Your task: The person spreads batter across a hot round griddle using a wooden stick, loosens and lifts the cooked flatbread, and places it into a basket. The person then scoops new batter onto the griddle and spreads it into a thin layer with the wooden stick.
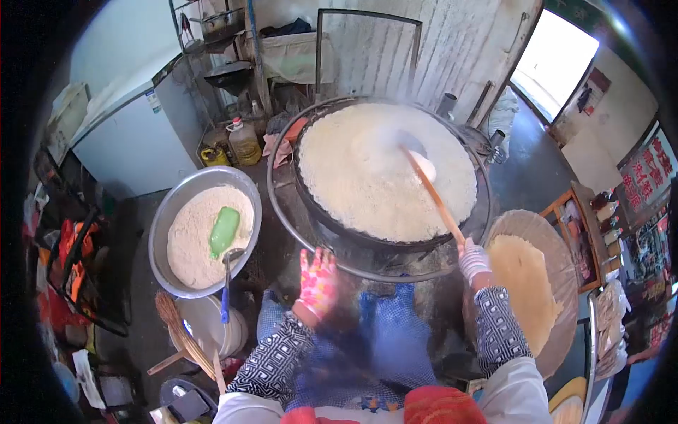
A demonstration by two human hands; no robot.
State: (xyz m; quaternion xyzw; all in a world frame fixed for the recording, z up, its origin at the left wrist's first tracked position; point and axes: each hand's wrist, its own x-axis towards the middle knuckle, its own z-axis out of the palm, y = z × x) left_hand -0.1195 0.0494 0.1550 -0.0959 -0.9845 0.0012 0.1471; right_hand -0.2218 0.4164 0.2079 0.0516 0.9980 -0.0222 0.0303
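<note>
My right hand point(473, 260), in a whitish glove, is closed round the lower end of a long wooden handle point(439, 205). The handle reaches up over a large round griddle point(325, 215) covered with pale batter point(353, 177). A white mound point(424, 166) lies by the handle's far end, where steam blurs the tool's head. My left hand point(318, 283), in a pink patterned glove, has its fingers spread near the front of the metal ring point(381, 277) and holds nothing. Left of it is a metal basin point(161, 240) of pale flour with a green scoop point(224, 230) and a blue-handled ladle point(225, 297).
A round tray point(565, 283) with a thin flat pancake point(521, 283) lies at the right. A white bucket point(233, 332) and a straw brush point(176, 321) are at lower left. An oil jug point(244, 143) stands behind the basin, near a white freezer point(134, 148).
</note>
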